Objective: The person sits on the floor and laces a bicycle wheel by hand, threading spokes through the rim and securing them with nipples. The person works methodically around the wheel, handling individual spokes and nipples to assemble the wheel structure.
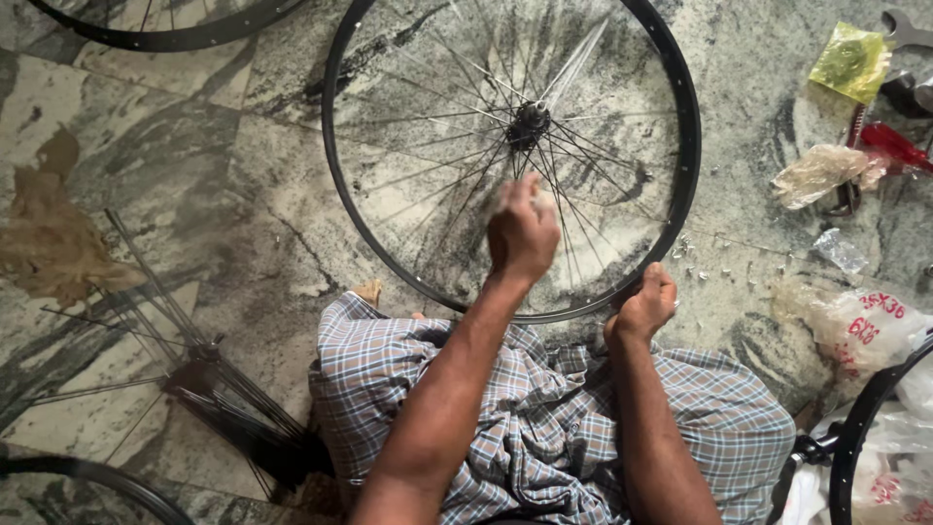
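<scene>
Black-rimmed spoked bicycle wheel (680, 146) lies flat on the mottled grey-and-white stone floor (194, 156), near edge pulled up against the seated person's blue-grey checked cloth (544, 428), presumably so hub and rim sit within arm's reach.

Left hand (522, 233) is over the spokes just below the black hub (528, 124), fingers curled and blurred; what it pinches, cannot tell. Right hand (643, 303) is clenched on the rim's near edge, seemingly steadying the wheel.

Edges: a loose hub with a fan of bare spokes (209, 384) crowds the left side; small metal nipples (695, 262) are scattered just beyond the rim at right; crumpled clear plastic bags (821, 170) and a red-handled tool (894, 144) lie further right. Another black rim (860, 428) sits near the right knee. Open floor shows mostly at far left.
</scene>
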